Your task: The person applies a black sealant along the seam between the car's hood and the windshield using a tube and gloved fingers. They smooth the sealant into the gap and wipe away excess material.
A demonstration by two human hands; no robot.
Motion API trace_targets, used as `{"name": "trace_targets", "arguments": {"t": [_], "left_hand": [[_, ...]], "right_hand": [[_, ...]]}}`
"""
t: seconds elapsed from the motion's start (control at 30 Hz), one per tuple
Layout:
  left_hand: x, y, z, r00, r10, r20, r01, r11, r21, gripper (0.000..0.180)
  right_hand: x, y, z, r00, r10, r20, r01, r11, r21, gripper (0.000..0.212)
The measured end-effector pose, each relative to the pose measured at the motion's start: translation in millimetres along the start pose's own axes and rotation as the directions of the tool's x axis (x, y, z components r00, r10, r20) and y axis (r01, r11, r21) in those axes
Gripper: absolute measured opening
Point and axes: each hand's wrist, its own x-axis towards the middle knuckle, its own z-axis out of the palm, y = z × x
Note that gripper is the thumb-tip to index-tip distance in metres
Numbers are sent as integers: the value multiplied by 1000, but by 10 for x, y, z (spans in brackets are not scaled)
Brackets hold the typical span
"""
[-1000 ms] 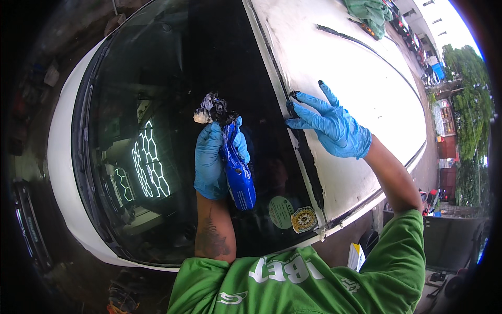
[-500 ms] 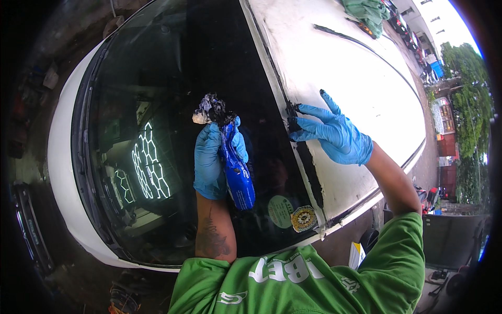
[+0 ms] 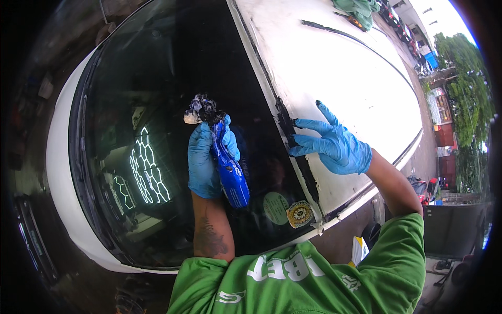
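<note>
My left hand (image 3: 205, 166), in a blue glove, is closed round a blue foil sealant pack (image 3: 230, 170) and a crumpled wad (image 3: 201, 109) smeared with black at its top. Both are held above the dark windshield (image 3: 178, 68) of a white car. My right hand (image 3: 334, 146), gloved too, has its fingers spread, their tips blackened. Two of its fingertips touch or nearly touch the strip of black sealant (image 3: 286, 125) along the seam between the glass and the white roof (image 3: 361, 78). Nothing shows in the right hand.
Two round stickers sit in the near corner of the glass, one a green sticker (image 3: 276, 208). A green cloth (image 3: 361, 10) lies at the roof's far end. A black trim strip (image 3: 334, 31) rests on the roof. Beyond stand a dark bin (image 3: 444, 233) and trees (image 3: 463, 78).
The view has shifted a little. My right fingertips have moved slightly nearer me along the seam, and the black smear beyond them shows longer. My left hand keeps its hold on the pack.
</note>
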Motion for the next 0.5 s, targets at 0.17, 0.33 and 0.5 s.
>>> {"name": "trace_targets", "arguments": {"t": [0.17,0.33,0.5], "left_hand": [[32,-12,-62,999,-29,25,32,991,-127,42],[34,-29,-47,997,-20,72,31,989,-144,45],[55,-23,-136,980,-38,193,79,974,-210,49]], "right_hand": [[-111,-131,-38,1000,9,27,-10,1000,23,71],[-355,-280,-107,991,118,-68,-106,982,154,76],[-616,-661,-101,952,261,-158,-217,944,250,84]]}}
